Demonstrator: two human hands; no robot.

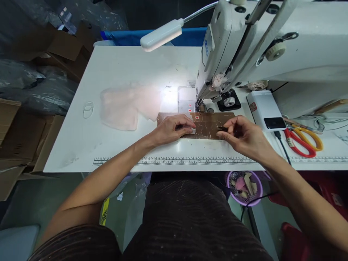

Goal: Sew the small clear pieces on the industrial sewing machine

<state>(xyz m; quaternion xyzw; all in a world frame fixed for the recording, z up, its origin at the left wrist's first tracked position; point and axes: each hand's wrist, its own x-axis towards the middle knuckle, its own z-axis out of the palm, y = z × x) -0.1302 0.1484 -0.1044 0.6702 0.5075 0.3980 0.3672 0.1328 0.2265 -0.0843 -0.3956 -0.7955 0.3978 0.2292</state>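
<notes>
My left hand [175, 127] rests over the left part of a brown taped strip [208, 125] on the sewing table. Its thumb and fingers are pinched on a small white piece [193, 131], partly hidden by them. At the strip's right end, my right hand [240, 133] is closed around a small dark tool [223, 128] whose tip points left; its exact kind is hard to make out. Just beyond the strip stands the sewing machine [214, 50], its presser foot [198, 105] close to the strip's far edge. Pale pink fabric pieces [119, 108] lie to the left.
A lamp [163, 34] hangs over the white table [130, 65]. Right of my hands are a white power bank-like box [268, 108] and scissors [301, 143] with red and yellow handles. A ruler strip [174, 161] runs along the front edge. Below sits a purple scrap basket [259, 197].
</notes>
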